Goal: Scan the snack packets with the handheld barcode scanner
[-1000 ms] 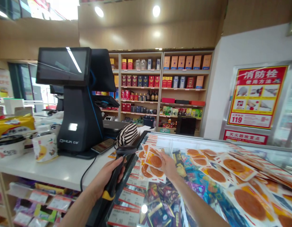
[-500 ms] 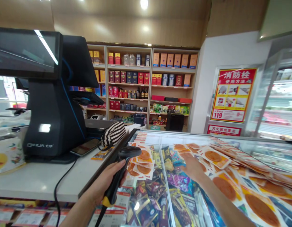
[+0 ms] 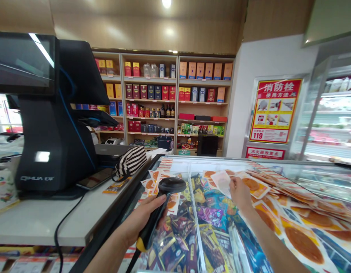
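My left hand (image 3: 139, 216) is wrapped round the handle of a black barcode scanner (image 3: 172, 185), whose yellow-trimmed base trails a cord. The scanner's head is over a small group of flat packets (image 3: 150, 184) printed with orange-brown discs. Between the thumb and fingers of my right hand (image 3: 240, 192) is one flat packet (image 3: 221, 182), its pale, plain side showing. Many more disc-printed packets (image 3: 303, 239) lie spread and stacked on the glass top to the right.
Below the glass are colourful wrapped packs (image 3: 175, 242), split by a white wire divider (image 3: 198, 231). At left, a counter (image 3: 70, 220) bears a black checkout terminal (image 3: 56, 144), a phone (image 3: 94, 179) and a striped pouch (image 3: 132, 163). Shelves of boxes (image 3: 151, 92) stand behind.
My right hand has lifted a packet from the glass and turned its pale side into view. My left hand has moved the scanner to the right, nearer that packet.
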